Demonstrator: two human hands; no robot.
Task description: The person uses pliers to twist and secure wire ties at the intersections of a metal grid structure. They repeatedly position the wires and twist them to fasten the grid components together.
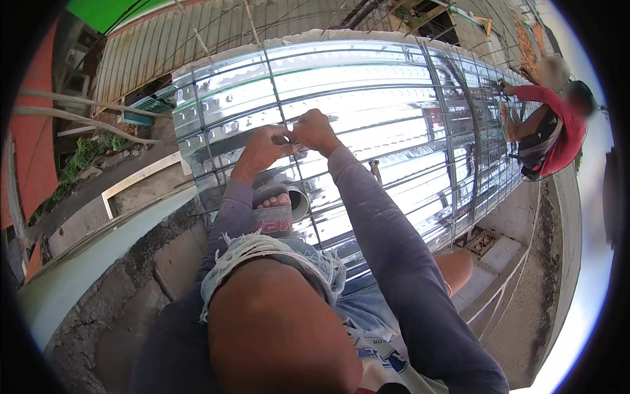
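My left hand (262, 152) and my right hand (316, 132) meet over a crossing of the steel bar grid (274, 92). The left thumb and fingers are pinched together close to the bar. Beside them the right hand is curled closed, its fingertips almost touching the left ones. Whatever lies between the fingers is too small to make out. Beneath the bars is shiny corrugated metal decking (387, 134). A short grey pipe piece (299, 203) sits by my sandalled foot (274, 202). Right of my right wrist, a small metal tool (375, 171) is at the bars.
A person in a red top (558, 128) squats at the far right of the grid. A rough concrete wall edge (111, 315) runs at the lower left, with a drop beyond. Bent bars (98, 118) jut out at the left. A corrugated roof (164, 46) lies behind.
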